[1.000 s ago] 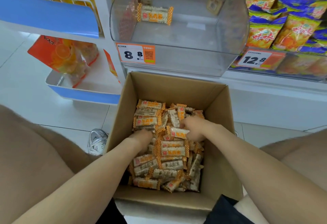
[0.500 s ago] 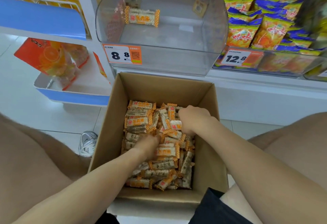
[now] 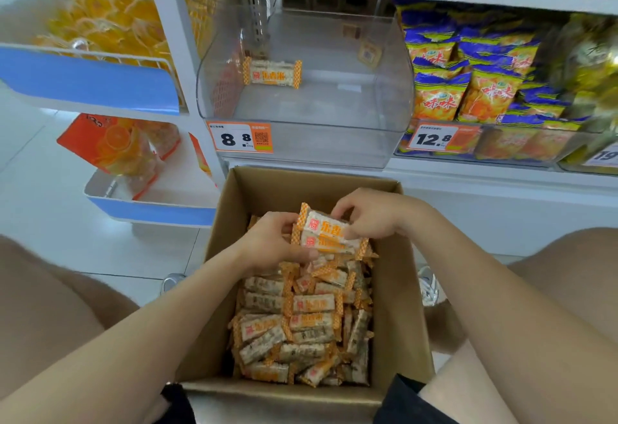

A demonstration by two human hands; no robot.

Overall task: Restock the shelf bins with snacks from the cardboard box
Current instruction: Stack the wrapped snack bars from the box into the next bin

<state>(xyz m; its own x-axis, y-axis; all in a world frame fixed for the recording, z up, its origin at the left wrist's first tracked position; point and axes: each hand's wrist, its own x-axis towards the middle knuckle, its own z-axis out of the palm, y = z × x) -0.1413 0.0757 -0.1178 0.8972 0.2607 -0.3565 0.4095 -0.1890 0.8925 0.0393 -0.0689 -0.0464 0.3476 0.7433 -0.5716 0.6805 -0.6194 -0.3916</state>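
An open cardboard box [image 3: 398,306] stands on the floor between my knees, filled with several orange-and-white wrapped snack bars [image 3: 301,320]. Both hands are raised above the far end of the box. My left hand [image 3: 271,243] grips a bunch of snack bars [image 3: 326,236] from the left, and my right hand [image 3: 368,214] pinches the same bunch from the right. Straight ahead sits a clear plastic shelf bin [image 3: 307,142] with an 8.8 price tag; a single snack bar [image 3: 273,72] lies inside it.
To the right, a neighbouring bin [image 3: 501,142] holds blue-and-orange chip bags under a 12.8 tag. On the left, blue-fronted racks [image 3: 90,85] carry orange and yellow packs. A white shoe [image 3: 429,286] shows beside the box on the tiled floor.
Both hands have come up out of the pile, lifting a bunch of snack bars above the far end of the box. The view has tilted up toward the shelf.
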